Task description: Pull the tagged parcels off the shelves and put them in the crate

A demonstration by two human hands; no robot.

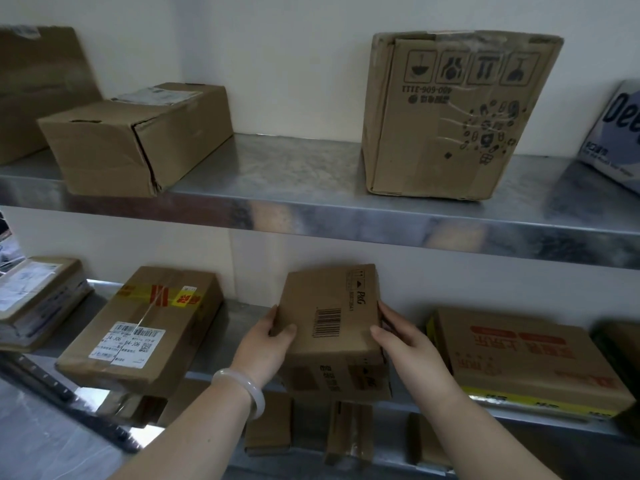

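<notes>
A small brown cardboard parcel (330,327) with a printed barcode sits at the front of the middle metal shelf (242,320). My left hand (266,344) grips its left side, thumb on top. My right hand (403,336) grips its right side, thumb on the top face. A parcel (142,330) with a white shipping label and yellow-red tape lies to the left on the same shelf. The crate is not in view.
The upper shelf (294,174) carries a low brown box (135,136) at left and a tall box (453,116) at right. A flat box with red print (526,358) lies right of my hands. Smaller cartons (349,431) stand on the shelf below.
</notes>
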